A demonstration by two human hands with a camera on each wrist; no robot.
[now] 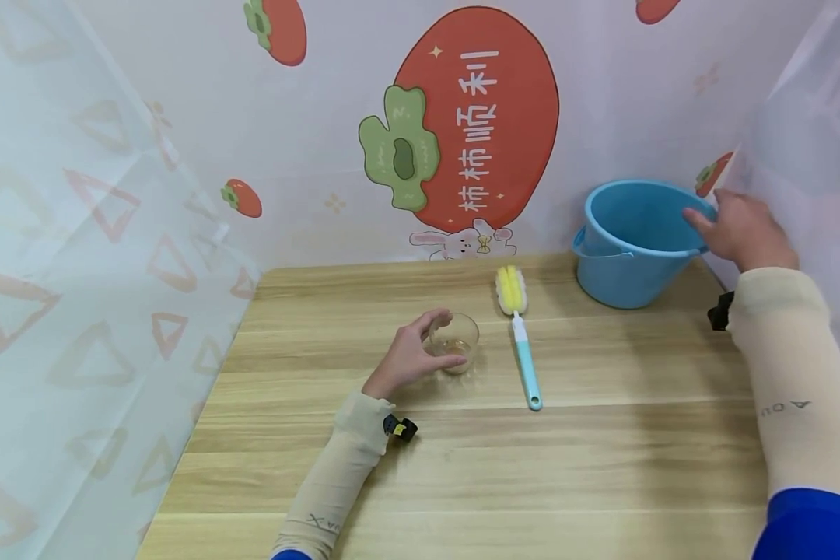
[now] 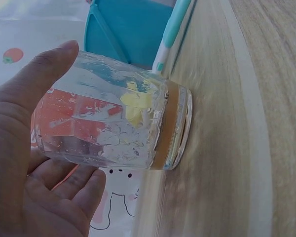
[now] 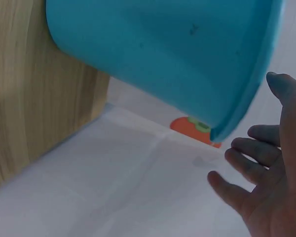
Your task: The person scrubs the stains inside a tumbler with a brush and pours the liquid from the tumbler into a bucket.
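A clear drinking glass [image 1: 455, 346] stands upright on the table, its wall dotted with droplets in the left wrist view. My left hand [image 1: 409, 354] is around the glass, the thumb along one side and the fingers curved along the other. At the back right a light blue bucket [image 1: 619, 276] stands with its handle hanging down. My right hand [image 1: 752, 229] is at the bucket's right rim; in the right wrist view its fingers [image 3: 251, 153] are spread and apart from the wall, thumb near the rim.
Between the glass and the bucket lies a bottle brush [image 1: 525, 362] with a yellow and white sponge head and a blue handle. The wooden table [image 1: 462, 474] meets a printed sheet [image 1: 308, 155] at the back, and sheets hang along both sides.
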